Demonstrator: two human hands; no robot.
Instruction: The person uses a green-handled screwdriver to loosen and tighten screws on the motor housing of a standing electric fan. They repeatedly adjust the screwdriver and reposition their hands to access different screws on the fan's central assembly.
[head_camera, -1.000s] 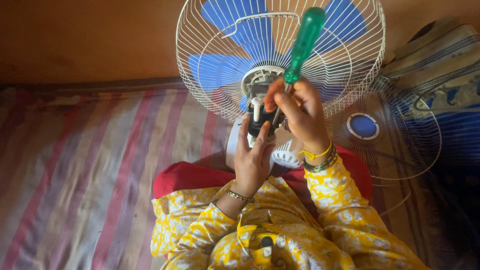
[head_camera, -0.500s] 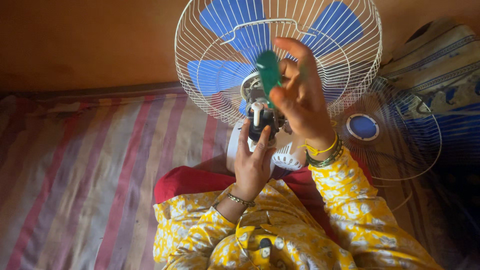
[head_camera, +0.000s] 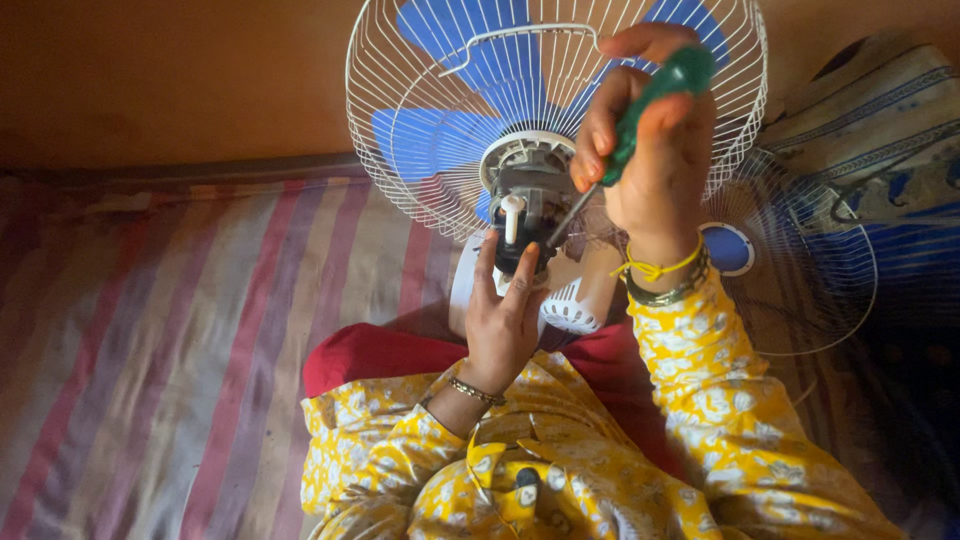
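Note:
A table fan lies in my lap, its white wire cage (head_camera: 420, 150) with blue blades (head_camera: 440, 140) facing away and its open grey motor housing (head_camera: 528, 200) toward me. My left hand (head_camera: 503, 320) grips the motor from below, fingers on either side of it. My right hand (head_camera: 650, 150) holds a green-handled screwdriver (head_camera: 655, 105), whose metal shaft slants down to the motor's right side. A white knob (head_camera: 511, 215) sticks up from the motor. The fan's white rear body (head_camera: 575, 300) rests just beneath.
The detached wire grille with a blue centre badge (head_camera: 728, 248) lies to the right on patterned bedding (head_camera: 860, 130). A striped pink and grey sheet (head_camera: 170, 330) covers the bed to the left. An orange wall (head_camera: 170, 80) stands behind the fan.
My right hand has swung the screwdriver from upright, through a blur, to a slant with its tip down at the motor. The left hand has kept its hold on the motor.

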